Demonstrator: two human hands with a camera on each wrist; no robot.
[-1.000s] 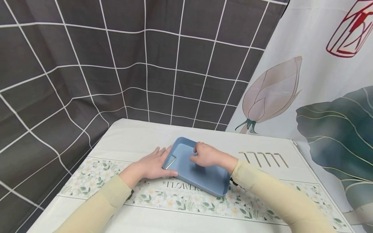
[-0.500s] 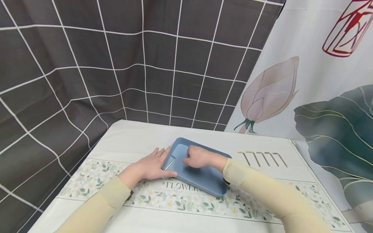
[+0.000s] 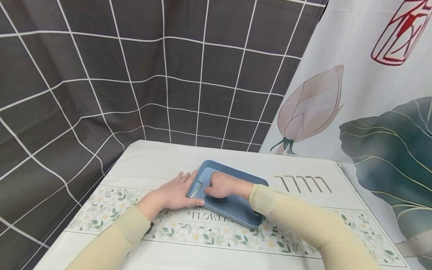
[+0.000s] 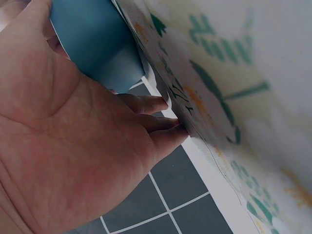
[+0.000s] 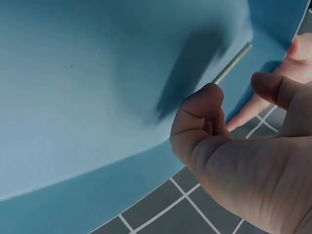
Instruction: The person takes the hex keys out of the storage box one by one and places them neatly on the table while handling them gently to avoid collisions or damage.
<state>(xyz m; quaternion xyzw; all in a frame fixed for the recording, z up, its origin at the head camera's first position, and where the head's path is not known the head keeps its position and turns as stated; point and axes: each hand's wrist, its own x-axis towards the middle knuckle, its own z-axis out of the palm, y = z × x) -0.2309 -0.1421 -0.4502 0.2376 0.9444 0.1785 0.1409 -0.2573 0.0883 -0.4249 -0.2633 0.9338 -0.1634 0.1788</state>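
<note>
In the head view, a blue rectangular tray (image 3: 233,206) lies slanted on the table. One L-shaped hex key (image 3: 195,190) leans at its left end. My left hand (image 3: 176,192) presses flat against that end, fingers spread and thumb along the near wall; the left wrist view shows its palm beside the blue wall. Over the tray floor, my right hand (image 3: 221,185) has curled fingers close to the hex key. From the right wrist, a gap shows between thumb (image 5: 269,87) and index finger, and the key's shaft (image 5: 234,63) sticks out past the fingertip.
Several more hex keys (image 3: 284,183) lie in a row on the table to the right of the tray. A white cloth with a floral band (image 3: 175,228) covers the table. Behind it hangs a dark checked curtain (image 3: 182,93), with a white flower-printed one (image 3: 314,112) at right.
My right hand has travelled left across the tray towards the hex key, its fingers staying curled. The left hand, the tray and the key keep their places.
</note>
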